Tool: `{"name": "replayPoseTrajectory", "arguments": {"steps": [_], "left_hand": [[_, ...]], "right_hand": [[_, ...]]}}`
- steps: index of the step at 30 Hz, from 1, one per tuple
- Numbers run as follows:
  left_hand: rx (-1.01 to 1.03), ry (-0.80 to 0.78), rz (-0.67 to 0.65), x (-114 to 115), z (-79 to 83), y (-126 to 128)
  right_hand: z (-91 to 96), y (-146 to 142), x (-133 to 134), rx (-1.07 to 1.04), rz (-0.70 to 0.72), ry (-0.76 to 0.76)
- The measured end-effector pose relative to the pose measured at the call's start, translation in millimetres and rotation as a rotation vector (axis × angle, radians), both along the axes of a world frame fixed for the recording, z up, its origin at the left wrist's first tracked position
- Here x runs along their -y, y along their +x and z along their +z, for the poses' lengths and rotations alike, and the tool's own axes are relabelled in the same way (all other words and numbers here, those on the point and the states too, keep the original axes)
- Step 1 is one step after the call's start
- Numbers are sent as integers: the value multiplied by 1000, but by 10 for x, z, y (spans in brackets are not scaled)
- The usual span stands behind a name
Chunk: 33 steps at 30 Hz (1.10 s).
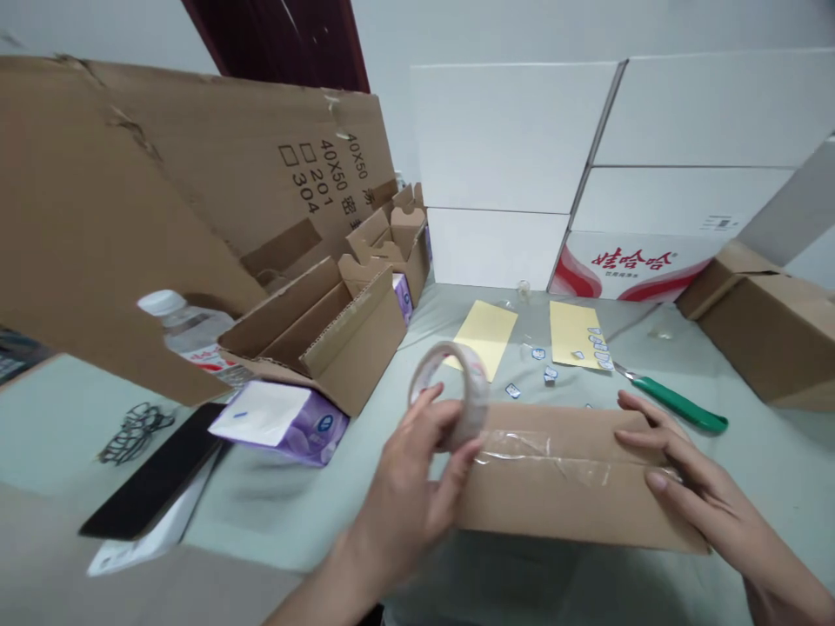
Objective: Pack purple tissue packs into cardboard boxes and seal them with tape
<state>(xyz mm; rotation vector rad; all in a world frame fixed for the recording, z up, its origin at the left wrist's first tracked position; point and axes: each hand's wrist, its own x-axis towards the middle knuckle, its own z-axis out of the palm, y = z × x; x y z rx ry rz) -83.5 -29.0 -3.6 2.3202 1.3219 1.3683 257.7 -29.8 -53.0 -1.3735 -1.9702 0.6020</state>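
In front of me lies a closed brown cardboard box, with clear tape stretched along the seam on its top. My left hand grips a roll of clear tape at the box's left end, thumb and fingers around the ring. At the right end, my right hand rests on the box with its fingers spread across the top. Behind the box is a tool with a green handle; small blue-and-white stickers lie beside it on the table.
Two yellow sheets lie farther back. To the left stand an open cardboard box, a purple tissue pack, a plastic bottle, a black phone and a coiled cable. Another brown box is at right; white cartons line the back.
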Motion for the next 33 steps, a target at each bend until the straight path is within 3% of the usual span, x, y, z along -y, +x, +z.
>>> {"name": "replayPoseTrajectory", "arguments": {"steps": [3, 6, 10, 14, 18, 23, 26, 29, 31, 33], "left_hand": [[-192, 11, -176, -40, 118, 336], [-300, 2, -220, -79, 87, 516], [-329, 57, -214, -74, 43, 527], [-336, 59, -247, -61, 74, 496], [-296, 100, -203, -46, 101, 518], [-111, 166, 76, 55, 85, 505], [-242, 5, -17, 82, 41, 469], [-401, -159, -95, 62, 24, 466], [-331, -271, -139, 39, 55, 476], [-120, -431, -225, 18, 115, 482]], "right_hand": [[199, -132, 41, 131, -26, 66], [429, -346, 95, 185, -32, 269], [616, -666, 79, 131, 96, 478], [649, -854, -5, 111, 76, 630], [684, -898, -40, 82, 82, 608], [713, -831, -48, -25, -11, 447], [675, -775, -51, -113, -80, 257], [621, -764, -60, -171, -58, 137], [596, -781, -67, -154, -38, 215], [582, -801, -72, -112, -17, 359]]}}
